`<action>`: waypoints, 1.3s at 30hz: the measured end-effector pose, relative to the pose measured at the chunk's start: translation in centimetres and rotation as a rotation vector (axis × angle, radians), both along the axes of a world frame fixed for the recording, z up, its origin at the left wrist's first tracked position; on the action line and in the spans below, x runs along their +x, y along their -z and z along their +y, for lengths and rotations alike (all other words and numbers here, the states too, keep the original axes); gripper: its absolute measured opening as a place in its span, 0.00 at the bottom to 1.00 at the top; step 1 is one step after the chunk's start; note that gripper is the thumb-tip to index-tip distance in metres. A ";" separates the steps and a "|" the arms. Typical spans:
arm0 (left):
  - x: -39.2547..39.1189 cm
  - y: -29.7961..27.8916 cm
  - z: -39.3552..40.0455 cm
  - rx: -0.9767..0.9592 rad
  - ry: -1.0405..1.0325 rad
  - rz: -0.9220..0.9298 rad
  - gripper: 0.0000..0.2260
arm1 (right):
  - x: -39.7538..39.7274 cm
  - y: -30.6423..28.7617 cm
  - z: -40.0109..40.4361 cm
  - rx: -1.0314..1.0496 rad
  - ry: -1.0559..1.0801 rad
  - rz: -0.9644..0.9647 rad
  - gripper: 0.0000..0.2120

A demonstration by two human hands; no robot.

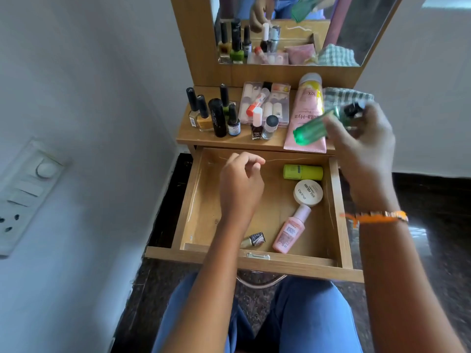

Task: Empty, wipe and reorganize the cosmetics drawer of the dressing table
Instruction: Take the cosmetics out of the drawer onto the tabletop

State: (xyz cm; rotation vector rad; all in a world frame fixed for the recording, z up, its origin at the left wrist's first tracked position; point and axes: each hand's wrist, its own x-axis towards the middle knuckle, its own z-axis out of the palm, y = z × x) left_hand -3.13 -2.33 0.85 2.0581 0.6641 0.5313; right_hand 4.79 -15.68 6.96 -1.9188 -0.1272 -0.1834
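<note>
Drawer [193, 200] beneath hands; right hand [362, 138] grips green bottle [312, 129].

arms: bare | right wrist: orange thread [367, 218], metal bracelet [390, 214] | legs: blue jeans [313, 314]

Head camera looks steeply down, close over the drawer [257, 262].

We see a home bedroom corner: a wooden dressing table [229, 142], nail polish bottles [219, 115] below its mirror [356, 26].
</note>
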 end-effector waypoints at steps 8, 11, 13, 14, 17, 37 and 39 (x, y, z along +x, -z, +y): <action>0.0 1.4 -0.1 -0.054 0.090 0.059 0.09 | 8.1 1.3 5.9 -0.265 -0.081 -0.170 0.17; -0.2 2.1 0.3 -0.087 0.079 0.076 0.09 | 8.5 2.8 6.5 -0.292 -0.091 -0.186 0.19; -0.1 2.5 0.9 -0.095 0.091 0.103 0.09 | 8.3 3.3 6.5 -0.339 -0.072 -0.202 0.20; -0.1 2.8 1.1 -0.100 0.104 0.128 0.09 | 8.2 3.5 6.5 -0.368 -0.067 -0.206 0.20; -0.3 3.8 1.5 -0.087 0.162 0.255 0.08 | 7.5 3.8 6.6 -0.482 -0.094 -0.218 0.18; -3.7 6.8 0.2 0.190 0.415 0.980 0.09 | -4.7 8.0 0.1 -1.011 -0.343 0.230 0.10; -3.6 6.9 0.1 0.217 0.436 1.002 0.09 | -6.3 9.8 0.5 -1.149 -0.394 0.369 0.21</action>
